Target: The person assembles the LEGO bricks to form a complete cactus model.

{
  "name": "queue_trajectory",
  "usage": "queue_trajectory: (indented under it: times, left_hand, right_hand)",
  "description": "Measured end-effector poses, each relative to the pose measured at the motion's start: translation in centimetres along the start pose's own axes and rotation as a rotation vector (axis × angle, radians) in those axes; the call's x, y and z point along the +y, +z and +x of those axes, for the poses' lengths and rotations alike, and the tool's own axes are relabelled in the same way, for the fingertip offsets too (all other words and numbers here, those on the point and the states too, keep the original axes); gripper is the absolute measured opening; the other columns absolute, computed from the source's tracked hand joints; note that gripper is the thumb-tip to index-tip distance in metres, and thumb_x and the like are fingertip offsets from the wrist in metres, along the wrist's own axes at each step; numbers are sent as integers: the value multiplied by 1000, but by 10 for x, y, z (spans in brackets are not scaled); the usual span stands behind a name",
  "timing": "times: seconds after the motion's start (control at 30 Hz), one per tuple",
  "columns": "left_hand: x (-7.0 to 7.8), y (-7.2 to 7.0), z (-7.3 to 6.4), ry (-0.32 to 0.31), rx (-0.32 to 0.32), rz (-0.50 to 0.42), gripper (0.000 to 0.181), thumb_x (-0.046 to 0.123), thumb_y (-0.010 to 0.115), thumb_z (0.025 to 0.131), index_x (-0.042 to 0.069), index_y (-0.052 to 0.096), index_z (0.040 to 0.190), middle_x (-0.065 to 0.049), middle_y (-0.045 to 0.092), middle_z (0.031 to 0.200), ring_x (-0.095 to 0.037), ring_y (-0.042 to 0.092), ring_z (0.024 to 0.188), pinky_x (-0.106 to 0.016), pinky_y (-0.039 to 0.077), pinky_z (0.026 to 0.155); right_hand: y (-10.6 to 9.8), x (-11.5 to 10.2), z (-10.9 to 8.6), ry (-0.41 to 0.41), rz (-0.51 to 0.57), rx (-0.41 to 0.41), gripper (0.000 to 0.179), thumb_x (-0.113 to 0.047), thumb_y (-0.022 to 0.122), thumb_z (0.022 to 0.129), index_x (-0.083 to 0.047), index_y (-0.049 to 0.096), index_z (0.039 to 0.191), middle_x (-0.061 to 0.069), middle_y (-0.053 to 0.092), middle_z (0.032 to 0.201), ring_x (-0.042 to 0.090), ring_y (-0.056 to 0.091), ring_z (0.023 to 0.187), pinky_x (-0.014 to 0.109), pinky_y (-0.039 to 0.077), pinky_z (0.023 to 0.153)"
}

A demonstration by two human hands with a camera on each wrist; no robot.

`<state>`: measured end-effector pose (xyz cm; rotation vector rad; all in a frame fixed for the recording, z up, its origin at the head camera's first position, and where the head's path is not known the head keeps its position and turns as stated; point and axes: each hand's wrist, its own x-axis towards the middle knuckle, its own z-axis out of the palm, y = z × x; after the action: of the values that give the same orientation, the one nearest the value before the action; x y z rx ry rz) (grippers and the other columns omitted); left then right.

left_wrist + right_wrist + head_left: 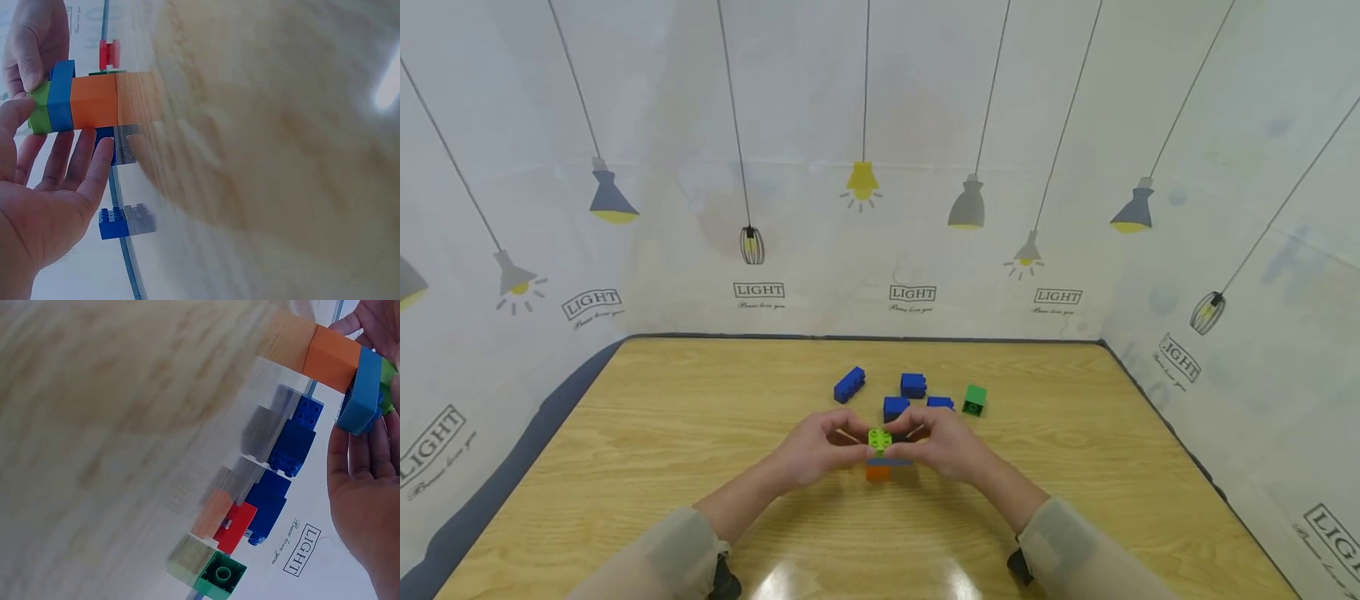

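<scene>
White lamp-printed sheeting (805,108) backs your wood-grain surface (700,400). Your left fingers (847,420) and right fingers (914,417) pinch a lime-green building brick (879,441).

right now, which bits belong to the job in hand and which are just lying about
In the job: left hand, right hand, lime brick, light blue brick, orange brick

Apparently just lying about: dark blue bricks, green brick, red brick

The left hand (50,203) and right hand (39,47) grip a light green block (39,111) atop a blue block (60,103) and an orange block (94,102) on the glossy table (250,162), with a red piece (109,55) and a studded blue brick (113,224) apart from them
</scene>
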<state>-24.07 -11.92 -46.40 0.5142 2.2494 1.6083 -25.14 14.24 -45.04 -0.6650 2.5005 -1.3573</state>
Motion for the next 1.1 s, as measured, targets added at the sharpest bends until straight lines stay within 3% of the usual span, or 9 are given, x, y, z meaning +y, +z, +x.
queue_trajectory:
  times: [0.47, 0.67, 0.9, 1.1]
  left_hand:
    - [-2, -1, 3, 19, -7, 29, 25, 31, 82, 101, 16, 75, 120, -4, 75, 125, -25, 73, 114, -39, 64, 97]
    - [-1, -2, 3, 18, -10, 17, 25, 29, 82, 101, 14, 75, 120, -5, 75, 124, -25, 74, 112, -37, 64, 96]
    - [-1, -2, 3, 8, -9, 11, 25, 28, 82, 101, 14, 74, 120, -6, 74, 125, -23, 74, 111, -37, 65, 95]
    - [-1, -2, 3, 7, -14, 16, 25, 29, 82, 101, 15, 75, 120, -5, 75, 126, -23, 74, 112, -38, 65, 96]
  right_hand:
    - [-6, 4, 1, -36, -26, -74, 24, -23, 84, 99, -19, 76, 121, 0, 77, 122, 27, 72, 117, 41, 64, 101]
    - [-17, 7, -1, -10, -98, -113, 30, -23, 84, 100, -18, 76, 128, 2, 78, 125, 19, 74, 114, 36, 66, 97]
    - [-21, 10, -5, 34, -31, -131, 26, -22, 84, 100, -17, 79, 124, 6, 76, 126, 23, 79, 107, 34, 67, 89]
    - [-17, 11, -7, 66, 25, -100, 20, -18, 85, 99, -15, 79, 117, 6, 74, 123, 20, 80, 104, 33, 67, 85]
